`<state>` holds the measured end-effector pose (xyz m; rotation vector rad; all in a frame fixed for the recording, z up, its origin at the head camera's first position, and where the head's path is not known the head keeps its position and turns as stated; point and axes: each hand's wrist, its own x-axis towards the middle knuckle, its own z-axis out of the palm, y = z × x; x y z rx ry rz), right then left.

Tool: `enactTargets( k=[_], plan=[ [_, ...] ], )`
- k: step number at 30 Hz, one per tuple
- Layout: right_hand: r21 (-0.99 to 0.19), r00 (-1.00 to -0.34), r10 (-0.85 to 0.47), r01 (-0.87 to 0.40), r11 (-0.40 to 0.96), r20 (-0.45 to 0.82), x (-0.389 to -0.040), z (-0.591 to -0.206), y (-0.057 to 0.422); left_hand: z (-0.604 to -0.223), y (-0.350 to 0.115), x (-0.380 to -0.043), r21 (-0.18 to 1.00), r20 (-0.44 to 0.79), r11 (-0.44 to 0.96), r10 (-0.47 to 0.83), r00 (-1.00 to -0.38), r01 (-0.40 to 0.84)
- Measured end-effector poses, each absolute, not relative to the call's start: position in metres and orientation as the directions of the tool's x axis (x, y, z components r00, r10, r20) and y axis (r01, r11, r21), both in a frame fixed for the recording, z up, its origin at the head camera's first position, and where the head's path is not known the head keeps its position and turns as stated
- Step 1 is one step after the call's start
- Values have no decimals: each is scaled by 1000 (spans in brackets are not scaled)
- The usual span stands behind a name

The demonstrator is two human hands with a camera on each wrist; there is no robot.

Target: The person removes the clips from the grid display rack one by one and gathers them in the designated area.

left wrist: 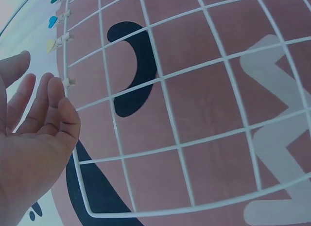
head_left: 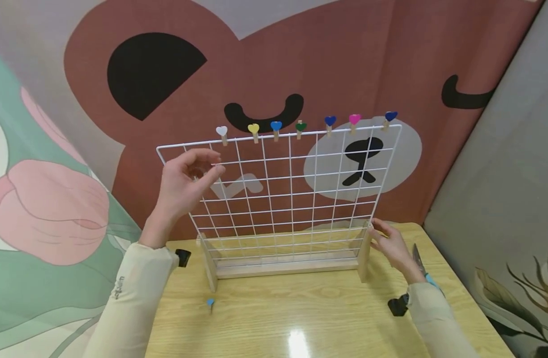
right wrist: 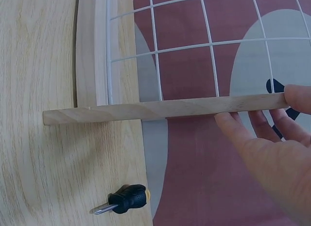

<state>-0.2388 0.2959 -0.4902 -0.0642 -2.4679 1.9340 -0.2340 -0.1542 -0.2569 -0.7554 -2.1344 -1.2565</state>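
Observation:
A white wire grid (head_left: 292, 176) stands upright in a wooden stand (head_left: 365, 256) on the table. Along its top bar sit several small heart clothespins, among them a white one (head_left: 222, 131), a yellow one (head_left: 253, 129) and a pink one (head_left: 355, 119). My left hand (head_left: 184, 181) is raised before the grid's upper left, fingers bent loosely and apart from the thumb; I see nothing between them. My right hand (head_left: 392, 246) holds the upper end of the stand's right side piece (right wrist: 165, 109), its fingers and thumb against the wood. One light blue heart clothespin (head_left: 210, 302) lies on the table.
A stubby black screwdriver (right wrist: 129, 198) lies on the table beside the stand's right side. Past my right hand lies a bladed tool with a light blue handle (head_left: 431, 280). A printed curtain (head_left: 345, 59) hangs close behind the table (head_left: 265, 318).

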Motion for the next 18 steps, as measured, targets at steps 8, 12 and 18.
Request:
enactTargets(
  k=[8, 12, 18],
  plan=[
    [-970, -999, 31, 26, 240, -19, -239, -490, 294, -235, -148, -241, 563, 691, 435, 218, -689, 702],
    [-968, -999, 36, 25, 250, -16, -239, -491, 296, -224, -148, -245, 570, 668, 455, 228, -709, 684],
    [-968, -999, 39, 24, 248, -15, -239, -491, 297, -214, -152, -254, 555, 660, 485, 237, -713, 676]
  ],
)
